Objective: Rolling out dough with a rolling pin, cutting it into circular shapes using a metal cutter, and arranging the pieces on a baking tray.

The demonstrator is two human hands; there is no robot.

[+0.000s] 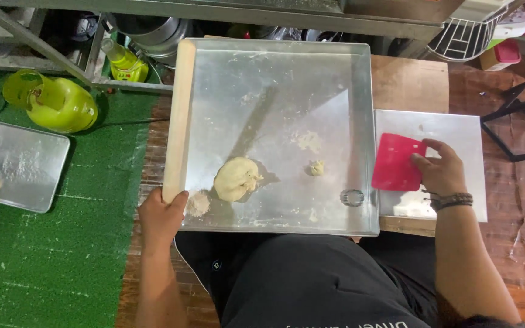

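Observation:
A big metal tray (274, 79) lies on a low wooden table in front of me. On it sit a pale dough lump (236, 179), a small dough scrap (316, 168) and a small metal ring cutter (352, 197). A long wooden rolling pin (179, 115) lies along the tray's left edge, and my left hand (160, 214) grips its near end. My right hand (440, 170) holds a red plastic scraper (396, 162) over a smaller flat metal sheet (457, 130) to the right of the tray.
On green turf at the left stand a yellow-green jug (53, 102) and a small metal tray (16, 164) with bits of dough. A yellow bottle (126, 62) and a steel pot (153, 30) sit under a metal shelf frame at the back. A white wire rack (466, 36) is at the top right.

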